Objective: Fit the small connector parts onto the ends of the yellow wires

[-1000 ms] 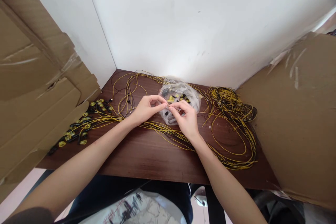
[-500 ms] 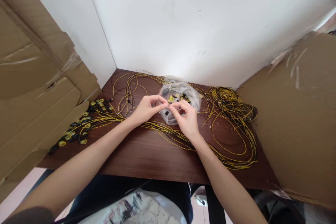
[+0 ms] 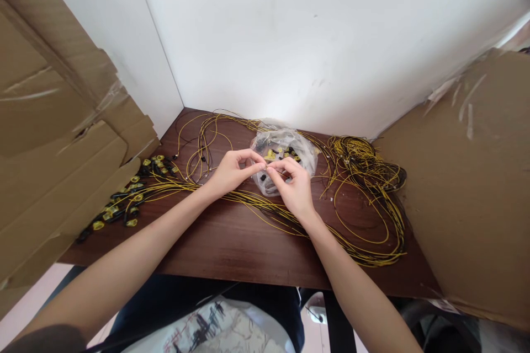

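Pinch grips, fingers curled: left hand [image 3: 229,172] and right hand [image 3: 295,187] meet fingertip-to-fingertip on one yellow wire [image 3: 267,167], likely steadying its end; plastic bag [image 3: 301,150] just behind them.

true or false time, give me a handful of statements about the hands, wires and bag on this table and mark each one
1. The left hand and right hand pinch a small piece together in front of the clear plastic bag. True.
2. The table is white. False: it is dark brown wood.
3. A coil of yellow wires lies on the table's right side. True.
4. The yellow-and-black connectors lie on the right. False: they lie at the left, beside the cardboard.
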`<state>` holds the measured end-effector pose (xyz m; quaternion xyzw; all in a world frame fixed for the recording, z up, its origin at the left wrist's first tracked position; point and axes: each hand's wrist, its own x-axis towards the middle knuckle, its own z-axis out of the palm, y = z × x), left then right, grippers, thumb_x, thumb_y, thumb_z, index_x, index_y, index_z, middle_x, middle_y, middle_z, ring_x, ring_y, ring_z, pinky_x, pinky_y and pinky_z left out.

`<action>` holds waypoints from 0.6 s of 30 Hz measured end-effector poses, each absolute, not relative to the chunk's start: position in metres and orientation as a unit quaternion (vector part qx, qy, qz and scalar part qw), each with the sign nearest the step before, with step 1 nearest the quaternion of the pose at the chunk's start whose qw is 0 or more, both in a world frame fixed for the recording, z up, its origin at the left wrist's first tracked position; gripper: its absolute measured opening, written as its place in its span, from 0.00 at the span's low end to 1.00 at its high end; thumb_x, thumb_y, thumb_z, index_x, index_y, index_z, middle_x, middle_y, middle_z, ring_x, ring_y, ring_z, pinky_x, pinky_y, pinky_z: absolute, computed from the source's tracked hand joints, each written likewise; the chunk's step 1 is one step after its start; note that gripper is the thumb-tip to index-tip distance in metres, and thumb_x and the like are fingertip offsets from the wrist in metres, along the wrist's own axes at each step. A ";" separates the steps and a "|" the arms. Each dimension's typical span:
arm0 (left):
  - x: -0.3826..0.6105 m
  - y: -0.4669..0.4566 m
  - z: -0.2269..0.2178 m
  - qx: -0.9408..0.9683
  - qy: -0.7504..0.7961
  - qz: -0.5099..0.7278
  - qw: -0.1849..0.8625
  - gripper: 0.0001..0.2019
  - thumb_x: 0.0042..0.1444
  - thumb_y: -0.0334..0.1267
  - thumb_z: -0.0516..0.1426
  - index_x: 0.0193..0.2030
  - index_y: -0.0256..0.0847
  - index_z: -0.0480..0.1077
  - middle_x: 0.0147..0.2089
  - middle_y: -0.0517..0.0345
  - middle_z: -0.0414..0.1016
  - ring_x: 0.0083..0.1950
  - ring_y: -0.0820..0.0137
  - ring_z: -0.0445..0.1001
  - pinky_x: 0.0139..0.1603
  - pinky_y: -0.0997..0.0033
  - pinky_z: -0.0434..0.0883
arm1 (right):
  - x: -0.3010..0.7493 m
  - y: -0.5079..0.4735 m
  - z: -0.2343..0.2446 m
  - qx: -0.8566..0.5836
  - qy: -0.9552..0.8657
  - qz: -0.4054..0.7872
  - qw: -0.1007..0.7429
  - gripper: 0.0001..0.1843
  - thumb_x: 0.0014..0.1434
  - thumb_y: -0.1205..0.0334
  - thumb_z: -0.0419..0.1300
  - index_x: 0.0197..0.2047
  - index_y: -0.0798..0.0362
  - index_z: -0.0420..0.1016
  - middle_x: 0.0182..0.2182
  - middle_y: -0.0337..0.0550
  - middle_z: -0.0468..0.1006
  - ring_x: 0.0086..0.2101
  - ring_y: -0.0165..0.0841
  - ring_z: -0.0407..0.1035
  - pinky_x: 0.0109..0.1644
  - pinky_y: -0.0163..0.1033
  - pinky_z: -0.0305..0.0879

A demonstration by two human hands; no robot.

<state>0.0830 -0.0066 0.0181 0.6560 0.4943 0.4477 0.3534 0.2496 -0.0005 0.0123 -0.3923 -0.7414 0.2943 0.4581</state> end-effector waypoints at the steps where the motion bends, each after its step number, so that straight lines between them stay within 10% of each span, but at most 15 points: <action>1: 0.083 -0.007 0.018 0.655 0.494 0.448 0.354 0.11 0.52 0.42 0.58 0.32 0.35 0.74 0.32 0.54 0.77 0.33 0.70 0.71 0.37 0.71 0.67 | 0.250 0.000 0.012 -0.393 -0.741 0.294 0.457 0.06 0.57 0.63 0.57 0.31 0.52 0.75 0.29 0.40 0.75 0.30 0.30 0.66 0.31 0.35 0.60; 18: 0.080 -0.005 0.019 0.665 0.494 0.479 0.290 0.11 0.54 0.42 0.57 0.37 0.36 0.75 0.31 0.56 0.74 0.29 0.74 0.66 0.32 0.74 0.64 | 0.251 0.002 0.010 -0.413 -0.730 0.290 0.461 0.07 0.57 0.62 0.57 0.30 0.53 0.75 0.28 0.40 0.74 0.29 0.29 0.65 0.31 0.34 0.60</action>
